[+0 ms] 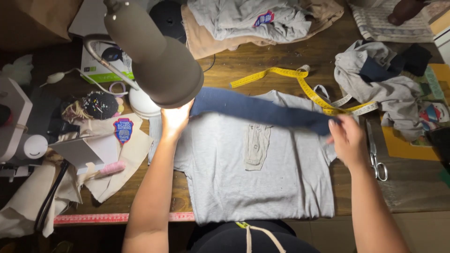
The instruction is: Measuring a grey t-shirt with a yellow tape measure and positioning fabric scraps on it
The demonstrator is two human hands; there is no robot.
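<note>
A light grey shirt (262, 182) lies flat on the wooden table (262, 61), its collar end away from me. Across its top I stretch a long dark blue fabric strip (255, 108). My left hand (176, 119) holds the strip's left end, brightly lit under the lamp. The right end is pinched in my right hand (346, 139). A small grey placket piece (257, 145) with buttons rests on the shirt's middle.
A grey desk lamp (154, 56) hangs over the left. A yellow tape measure (300, 82) curls behind the shirt, and scissors (376, 152) lie at the right. Piles of cloth (253, 21), a pincushion (100, 105), a badge patch (123, 130) and a sewing machine (14, 126) surround the work.
</note>
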